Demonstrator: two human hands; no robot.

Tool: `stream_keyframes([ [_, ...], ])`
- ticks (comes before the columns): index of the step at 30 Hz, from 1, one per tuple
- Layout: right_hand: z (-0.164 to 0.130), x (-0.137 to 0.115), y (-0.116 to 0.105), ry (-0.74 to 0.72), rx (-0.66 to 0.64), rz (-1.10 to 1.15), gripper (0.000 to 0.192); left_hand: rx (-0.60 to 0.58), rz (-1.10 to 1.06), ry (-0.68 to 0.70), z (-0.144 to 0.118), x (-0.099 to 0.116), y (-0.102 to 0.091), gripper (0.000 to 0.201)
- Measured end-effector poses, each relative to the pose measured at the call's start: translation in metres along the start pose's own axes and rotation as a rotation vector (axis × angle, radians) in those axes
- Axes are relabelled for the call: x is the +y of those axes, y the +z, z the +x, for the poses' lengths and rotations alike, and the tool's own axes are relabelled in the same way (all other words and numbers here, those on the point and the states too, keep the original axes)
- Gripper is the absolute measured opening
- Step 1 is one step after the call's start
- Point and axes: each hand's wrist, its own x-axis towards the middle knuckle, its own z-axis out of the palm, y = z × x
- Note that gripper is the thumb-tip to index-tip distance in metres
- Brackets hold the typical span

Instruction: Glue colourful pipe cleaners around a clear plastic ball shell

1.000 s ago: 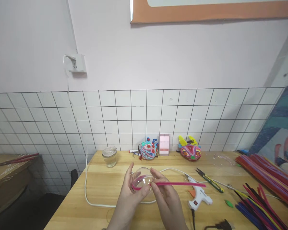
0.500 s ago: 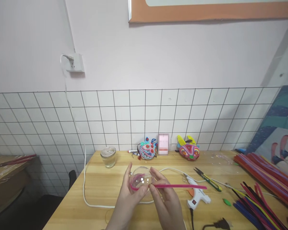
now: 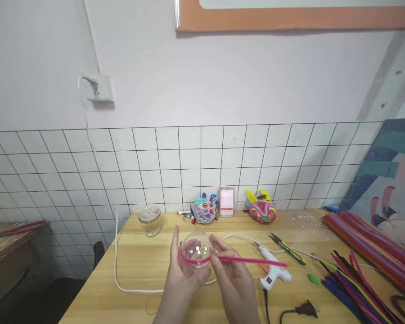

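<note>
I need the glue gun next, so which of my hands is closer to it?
Right. Your right hand pinches the pink pipe cleaner just left of the glue gun; your left hand cups the clear plastic ball farther left.

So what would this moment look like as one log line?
left hand: holds clear ball | right hand: pinches pink pipe cleaner against ball | glue gun: on table
</note>
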Motion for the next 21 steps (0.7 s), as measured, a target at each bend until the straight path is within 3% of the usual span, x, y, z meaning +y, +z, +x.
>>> stream_keyframes([
  [2,0.003,-0.002,-0.002,0.037,0.004,0.010,0.021,-0.054,0.007,0.001,0.002,-0.005,-0.005,0.129],
  [5,0.015,-0.002,-0.009,0.160,0.025,0.040,0.039,-0.142,0.052,-0.003,0.009,-0.007,-0.018,0.119],
  [7,0.024,-0.001,-0.014,0.227,0.049,0.111,0.045,-0.163,0.121,-0.013,0.017,-0.003,-0.030,0.097],
  [11,0.036,0.003,-0.020,0.287,0.115,0.262,0.038,0.018,0.379,0.038,0.030,0.012,-0.052,0.031],
  [15,0.037,0.006,-0.021,0.318,0.136,0.282,0.036,0.079,0.459,0.051,0.031,0.021,-0.057,0.027],
  [21,0.033,0.008,-0.018,0.336,0.108,0.282,0.036,0.081,0.461,0.048,0.027,0.022,-0.045,0.033],
])
